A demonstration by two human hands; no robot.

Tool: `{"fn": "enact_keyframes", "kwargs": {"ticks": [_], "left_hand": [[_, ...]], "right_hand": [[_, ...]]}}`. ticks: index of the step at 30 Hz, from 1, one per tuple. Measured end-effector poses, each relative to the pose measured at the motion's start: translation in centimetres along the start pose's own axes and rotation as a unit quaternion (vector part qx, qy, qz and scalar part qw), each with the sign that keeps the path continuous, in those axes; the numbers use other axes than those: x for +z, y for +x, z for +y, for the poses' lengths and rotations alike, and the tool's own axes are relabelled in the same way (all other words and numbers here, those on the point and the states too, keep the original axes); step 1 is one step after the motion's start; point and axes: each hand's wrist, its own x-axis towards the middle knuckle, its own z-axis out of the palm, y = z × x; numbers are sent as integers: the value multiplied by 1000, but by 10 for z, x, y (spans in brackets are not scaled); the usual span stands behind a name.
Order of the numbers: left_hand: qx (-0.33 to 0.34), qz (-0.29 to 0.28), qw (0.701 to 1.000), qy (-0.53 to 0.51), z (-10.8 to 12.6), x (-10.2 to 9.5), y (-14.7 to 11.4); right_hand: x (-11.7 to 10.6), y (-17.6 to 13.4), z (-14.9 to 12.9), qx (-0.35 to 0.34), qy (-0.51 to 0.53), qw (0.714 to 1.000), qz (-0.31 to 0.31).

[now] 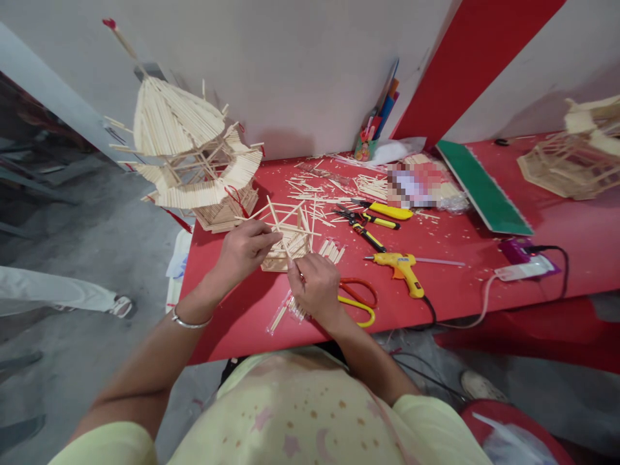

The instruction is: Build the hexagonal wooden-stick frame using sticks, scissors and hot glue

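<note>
A small frame of thin wooden sticks [303,244] stands on the red table, with loose-ended sticks crossing over its top. My left hand [248,250] is closed in a pinch at the near left of the frame, on a slanting wooden stick [272,212]. Just to the right and nearer to me, my right hand [316,284] pinches the lower end of what looks like that same stick. My fingers partly cover the contact. Short cut sticks [332,251] lie behind my right hand, and a plastic-wrapped bundle of sticks [278,318] lies below it.
A tall stick pagoda [198,177] stands at back left. Scissors [361,298], a yellow glue gun [400,268], pliers [365,236] and a utility knife [387,210] lie to the right. Behind are scattered sticks [317,187], a pen holder [365,147] and a green board [484,187].
</note>
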Motion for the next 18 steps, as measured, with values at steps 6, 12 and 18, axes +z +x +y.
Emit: {"fn": "enact_keyframes", "kwargs": {"ticks": [6, 12, 18], "left_hand": [[7, 6, 1000, -4, 0, 0, 0], [14, 5, 1000, -1, 0, 0, 1], [1, 7, 1000, -2, 1, 0, 1]], "right_hand": [[0, 0, 0, -1, 0, 1000, 1], [0, 1, 0, -2, 1, 1000, 5], [0, 1, -1, 0, 3, 1000, 2]]}}
